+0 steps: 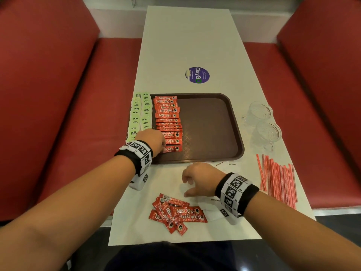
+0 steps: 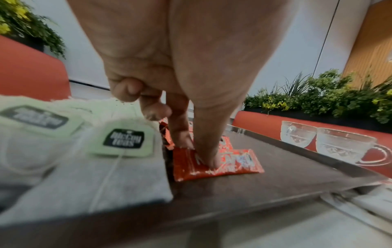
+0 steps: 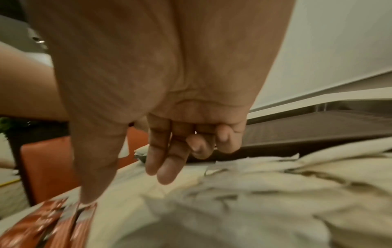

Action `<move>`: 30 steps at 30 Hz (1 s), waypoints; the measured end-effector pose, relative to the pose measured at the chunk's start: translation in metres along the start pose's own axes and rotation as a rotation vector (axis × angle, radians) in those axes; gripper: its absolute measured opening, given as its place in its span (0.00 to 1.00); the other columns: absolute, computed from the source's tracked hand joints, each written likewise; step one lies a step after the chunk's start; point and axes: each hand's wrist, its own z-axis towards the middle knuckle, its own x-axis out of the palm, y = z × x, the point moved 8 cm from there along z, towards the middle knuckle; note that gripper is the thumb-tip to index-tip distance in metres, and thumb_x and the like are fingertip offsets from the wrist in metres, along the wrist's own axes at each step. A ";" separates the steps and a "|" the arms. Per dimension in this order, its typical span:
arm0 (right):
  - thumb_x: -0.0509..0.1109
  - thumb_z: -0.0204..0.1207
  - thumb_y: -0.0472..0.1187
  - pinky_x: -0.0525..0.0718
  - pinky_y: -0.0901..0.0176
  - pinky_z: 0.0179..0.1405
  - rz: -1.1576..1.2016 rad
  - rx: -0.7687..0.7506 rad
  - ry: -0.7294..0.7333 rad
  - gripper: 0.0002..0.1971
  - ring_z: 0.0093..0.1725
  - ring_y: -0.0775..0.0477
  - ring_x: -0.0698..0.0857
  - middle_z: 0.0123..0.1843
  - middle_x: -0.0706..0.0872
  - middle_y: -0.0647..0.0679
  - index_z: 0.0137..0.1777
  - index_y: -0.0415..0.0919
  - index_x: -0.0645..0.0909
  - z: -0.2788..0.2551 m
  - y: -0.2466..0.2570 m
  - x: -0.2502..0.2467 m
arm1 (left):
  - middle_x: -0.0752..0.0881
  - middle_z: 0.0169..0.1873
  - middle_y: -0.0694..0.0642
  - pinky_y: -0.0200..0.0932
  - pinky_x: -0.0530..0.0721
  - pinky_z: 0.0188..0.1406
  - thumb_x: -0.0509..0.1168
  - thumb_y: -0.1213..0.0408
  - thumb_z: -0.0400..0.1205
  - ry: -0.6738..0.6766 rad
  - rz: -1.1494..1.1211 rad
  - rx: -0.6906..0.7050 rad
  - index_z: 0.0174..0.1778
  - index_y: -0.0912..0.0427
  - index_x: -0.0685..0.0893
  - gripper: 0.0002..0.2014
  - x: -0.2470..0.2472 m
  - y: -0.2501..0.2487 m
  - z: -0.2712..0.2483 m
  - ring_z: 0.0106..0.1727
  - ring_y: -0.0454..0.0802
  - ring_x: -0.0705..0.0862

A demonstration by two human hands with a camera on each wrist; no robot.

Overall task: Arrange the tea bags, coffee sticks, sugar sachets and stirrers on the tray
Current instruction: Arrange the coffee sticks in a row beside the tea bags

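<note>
Head view: left hand point(image 1: 151, 140), thumb and forefinger pressed on nearest coffee stick point(image 1: 172, 149) at 9 o'clock of tray point(image 1: 214, 153), prob. to square it w/ the row beside tea bags point(image 1: 139, 114). Right hand point(image 1: 199, 179), loosely curled, holds nothing, hovers near loose coffee sticks point(image 1: 176, 214) at 6 o'clock.

Both forearms are bare, no sleeves. The left hand point(image 1: 151, 139) wears a black wristband point(image 1: 136, 155) ringed with white blocks printed with black square-pattern markers. The right hand point(image 1: 201, 178) carries a matching marker-covered black band point(image 1: 237, 193), a white block hanging beneath each wrist.
</note>
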 end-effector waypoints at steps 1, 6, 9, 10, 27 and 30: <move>0.78 0.72 0.60 0.82 0.52 0.54 -0.023 0.005 0.021 0.22 0.51 0.51 0.77 0.53 0.85 0.54 0.60 0.48 0.83 -0.001 0.001 0.006 | 0.88 0.49 0.47 0.48 0.84 0.53 0.72 0.47 0.78 -0.025 -0.001 -0.009 0.50 0.42 0.89 0.08 -0.002 0.000 0.001 0.53 0.51 0.85; 0.77 0.67 0.68 0.79 0.47 0.55 -0.237 -0.036 0.106 0.26 0.54 0.47 0.75 0.53 0.84 0.52 0.55 0.50 0.84 -0.008 0.012 0.029 | 0.88 0.45 0.44 0.45 0.83 0.50 0.73 0.49 0.78 -0.036 -0.031 0.025 0.46 0.44 0.89 0.05 0.000 -0.009 0.000 0.50 0.48 0.85; 0.77 0.66 0.69 0.76 0.46 0.57 -0.326 -0.077 0.119 0.27 0.55 0.47 0.73 0.53 0.84 0.51 0.56 0.49 0.84 -0.011 0.021 0.036 | 0.88 0.44 0.44 0.42 0.78 0.45 0.73 0.55 0.78 -0.009 -0.019 0.011 0.45 0.44 0.89 0.02 0.004 -0.010 0.001 0.49 0.47 0.85; 0.77 0.66 0.69 0.76 0.46 0.57 -0.341 -0.082 0.116 0.28 0.55 0.47 0.73 0.53 0.84 0.51 0.56 0.49 0.84 -0.011 0.022 0.038 | 0.88 0.45 0.44 0.43 0.77 0.45 0.73 0.56 0.78 -0.024 -0.008 0.005 0.45 0.44 0.89 0.02 0.003 -0.009 0.001 0.49 0.48 0.85; 0.70 0.80 0.56 0.72 0.47 0.53 -0.336 -0.059 -0.029 0.13 0.56 0.42 0.78 0.51 0.87 0.47 0.50 0.47 0.82 0.010 0.030 0.023 | 0.89 0.43 0.44 0.45 0.80 0.49 0.65 0.47 0.82 -0.118 -0.020 0.313 0.47 0.45 0.89 0.10 0.010 -0.022 -0.073 0.48 0.48 0.84; 0.67 0.83 0.53 0.74 0.49 0.51 -0.266 -0.033 -0.085 0.12 0.56 0.40 0.80 0.53 0.88 0.44 0.55 0.44 0.82 0.012 0.030 0.010 | 0.88 0.46 0.44 0.44 0.80 0.49 0.65 0.52 0.83 -0.022 -0.033 0.365 0.50 0.45 0.89 0.08 0.022 -0.017 -0.087 0.49 0.48 0.83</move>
